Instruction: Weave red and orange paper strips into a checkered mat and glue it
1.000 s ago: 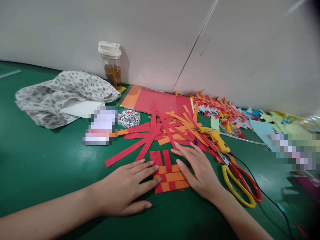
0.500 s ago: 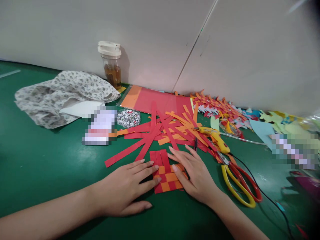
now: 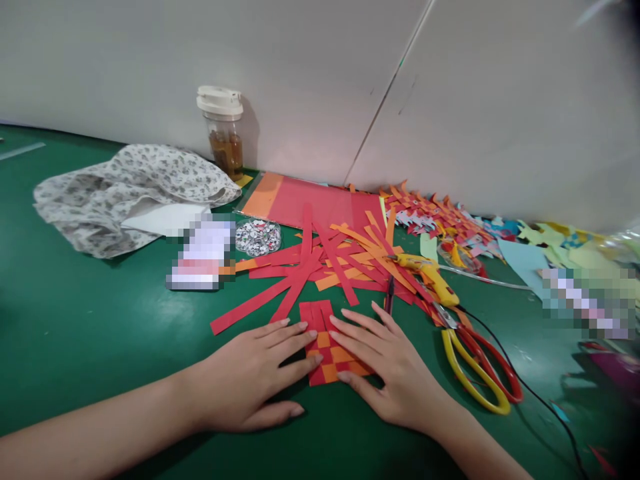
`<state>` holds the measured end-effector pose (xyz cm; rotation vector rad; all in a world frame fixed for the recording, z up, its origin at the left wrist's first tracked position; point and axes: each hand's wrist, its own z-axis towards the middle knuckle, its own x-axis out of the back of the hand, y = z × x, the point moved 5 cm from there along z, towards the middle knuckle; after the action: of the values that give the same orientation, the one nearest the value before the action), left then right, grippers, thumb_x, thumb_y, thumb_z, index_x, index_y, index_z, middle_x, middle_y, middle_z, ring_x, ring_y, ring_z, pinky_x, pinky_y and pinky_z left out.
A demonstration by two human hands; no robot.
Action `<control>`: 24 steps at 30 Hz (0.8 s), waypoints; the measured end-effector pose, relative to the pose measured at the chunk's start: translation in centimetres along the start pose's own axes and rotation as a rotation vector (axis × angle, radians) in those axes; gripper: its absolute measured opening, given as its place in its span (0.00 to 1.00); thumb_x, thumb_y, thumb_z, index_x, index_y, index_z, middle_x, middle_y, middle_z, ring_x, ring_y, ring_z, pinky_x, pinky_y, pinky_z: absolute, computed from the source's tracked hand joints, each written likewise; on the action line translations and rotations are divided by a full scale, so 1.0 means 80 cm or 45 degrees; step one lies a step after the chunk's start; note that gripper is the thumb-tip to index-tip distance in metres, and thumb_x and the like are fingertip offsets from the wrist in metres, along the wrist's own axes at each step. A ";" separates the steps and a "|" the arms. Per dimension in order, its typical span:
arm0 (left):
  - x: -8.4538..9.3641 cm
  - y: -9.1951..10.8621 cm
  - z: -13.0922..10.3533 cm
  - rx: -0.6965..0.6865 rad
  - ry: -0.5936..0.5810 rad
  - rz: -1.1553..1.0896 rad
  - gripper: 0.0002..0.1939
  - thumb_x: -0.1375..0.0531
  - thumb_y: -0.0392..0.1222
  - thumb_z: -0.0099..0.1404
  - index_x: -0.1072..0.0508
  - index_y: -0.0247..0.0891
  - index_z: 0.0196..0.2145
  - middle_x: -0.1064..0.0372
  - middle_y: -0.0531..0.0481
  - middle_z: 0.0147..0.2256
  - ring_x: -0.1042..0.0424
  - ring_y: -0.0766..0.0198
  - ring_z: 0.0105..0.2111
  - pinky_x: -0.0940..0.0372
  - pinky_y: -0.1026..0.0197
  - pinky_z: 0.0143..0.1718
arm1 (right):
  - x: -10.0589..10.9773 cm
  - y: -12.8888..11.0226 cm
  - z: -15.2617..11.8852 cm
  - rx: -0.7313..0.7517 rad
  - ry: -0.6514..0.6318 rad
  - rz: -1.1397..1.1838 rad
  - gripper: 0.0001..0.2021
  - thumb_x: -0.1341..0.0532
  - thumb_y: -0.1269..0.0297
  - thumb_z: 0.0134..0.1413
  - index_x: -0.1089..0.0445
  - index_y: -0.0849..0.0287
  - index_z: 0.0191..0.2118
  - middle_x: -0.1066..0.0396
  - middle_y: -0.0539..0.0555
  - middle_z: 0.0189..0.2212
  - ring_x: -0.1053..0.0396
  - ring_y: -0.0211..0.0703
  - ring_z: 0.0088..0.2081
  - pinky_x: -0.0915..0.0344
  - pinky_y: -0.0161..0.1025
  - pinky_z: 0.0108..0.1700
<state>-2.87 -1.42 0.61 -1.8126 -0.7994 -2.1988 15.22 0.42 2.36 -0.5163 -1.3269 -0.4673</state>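
A small woven mat of red and orange paper strips lies flat on the green table, its loose red ends pointing away from me. My left hand rests at its left side, fingers outstretched and the tips pressing on its left edge. From the right, my right hand lies over the mat with spread fingers, covering much of its right part. Just beyond the mat is a heap of red and orange paper strips.
Right of my right hand are scissors with red and yellow handles and a yellow glue gun. A phone, a bag of googly eyes, a patterned cloth and a drink bottle stand left. Finished woven pieces lie along the wall.
My right hand has flattened and shifted over the mat, its thumb moving down to the lower edge. My left hand has stayed in place.
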 end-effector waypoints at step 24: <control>0.017 0.006 -0.010 -0.075 0.311 0.022 0.21 0.48 0.45 0.65 0.35 0.36 0.54 0.30 0.47 0.50 0.34 0.57 0.52 0.49 0.52 0.60 | 0.002 0.003 -0.009 0.007 0.121 0.093 0.18 0.40 0.60 0.54 0.33 0.53 0.52 0.30 0.53 0.51 0.39 0.48 0.55 0.52 0.55 0.61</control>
<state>-3.66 -2.00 1.94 -1.5267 -0.6721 -2.3951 15.97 0.16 2.37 -0.5299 -1.2140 -0.4222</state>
